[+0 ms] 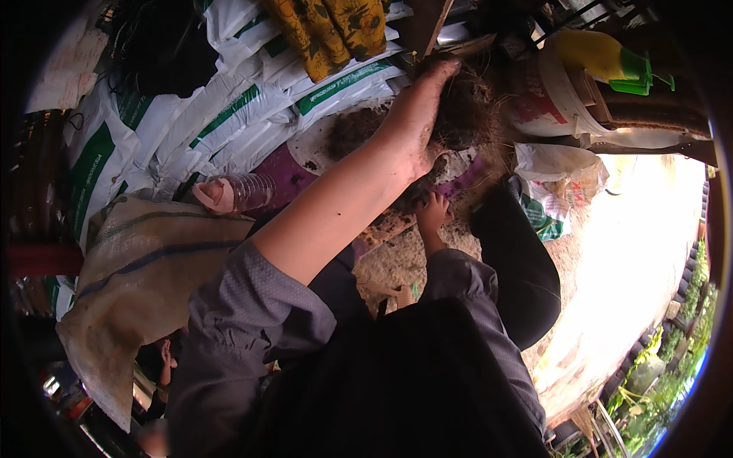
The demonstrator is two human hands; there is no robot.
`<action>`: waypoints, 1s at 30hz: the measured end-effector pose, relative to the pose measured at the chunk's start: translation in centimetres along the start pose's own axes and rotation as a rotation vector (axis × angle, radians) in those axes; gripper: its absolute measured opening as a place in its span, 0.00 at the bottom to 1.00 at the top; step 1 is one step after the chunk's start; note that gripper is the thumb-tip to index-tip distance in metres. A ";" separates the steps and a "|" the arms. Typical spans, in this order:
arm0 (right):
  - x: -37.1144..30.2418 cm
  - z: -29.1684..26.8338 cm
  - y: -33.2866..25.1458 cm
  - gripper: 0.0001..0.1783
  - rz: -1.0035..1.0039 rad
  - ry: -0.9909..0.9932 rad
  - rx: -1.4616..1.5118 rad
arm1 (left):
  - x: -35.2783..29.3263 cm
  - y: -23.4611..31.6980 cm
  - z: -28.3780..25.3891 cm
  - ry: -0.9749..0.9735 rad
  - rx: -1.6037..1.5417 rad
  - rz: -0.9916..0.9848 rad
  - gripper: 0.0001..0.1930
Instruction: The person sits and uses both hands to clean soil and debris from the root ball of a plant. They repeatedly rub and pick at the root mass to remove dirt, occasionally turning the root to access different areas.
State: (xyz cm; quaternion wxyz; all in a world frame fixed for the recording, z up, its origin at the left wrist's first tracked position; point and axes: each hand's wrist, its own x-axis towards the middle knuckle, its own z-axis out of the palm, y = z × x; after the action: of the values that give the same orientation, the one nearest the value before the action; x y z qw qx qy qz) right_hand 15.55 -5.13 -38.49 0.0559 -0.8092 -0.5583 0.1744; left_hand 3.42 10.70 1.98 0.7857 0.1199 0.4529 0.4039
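My left arm reaches across to the upper middle. There my left hand is closed against a dark brown fibrous clump, with loose strands sticking out; its fingertips are partly hidden. Lower and nearer to me, my right hand has its fingers curled in toward dark crumbly matter below the clump. What they hold, if anything, is hidden. Under both hands lies a purple and white sheet strewn with dark crumbs, and more brown fibre rests on it behind my left forearm.
White and green sacks are stacked at the far left, with a yellow patterned cloth above. A clear plastic bottle lies beside a woven sack. At right are a white bucket, a crumpled bag and bright sunlit ground.
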 end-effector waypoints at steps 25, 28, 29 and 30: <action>6.1 2.3 -1.1 0.24 -0.128 -0.146 -0.218 | 0.9 -0.5 -0.9 -0.018 0.039 -0.044 0.27; 6.0 2.2 -0.9 0.21 -0.160 -0.142 -0.199 | 0.8 -0.6 -0.9 0.004 0.028 -0.030 0.23; 5.9 2.1 -0.9 0.20 -0.170 -0.136 -0.196 | 0.7 -0.6 -0.8 0.010 0.025 -0.023 0.22; 5.8 2.0 -0.9 0.19 -0.184 -0.090 -0.194 | 0.8 -0.6 -0.9 0.006 0.029 -0.020 0.22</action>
State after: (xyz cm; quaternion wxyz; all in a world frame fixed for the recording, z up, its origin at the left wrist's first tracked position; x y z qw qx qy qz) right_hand 15.85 0.34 -41.37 -0.0320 -0.7476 -0.6462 0.1501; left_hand 3.24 10.71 0.66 0.7865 0.1255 0.4625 0.3897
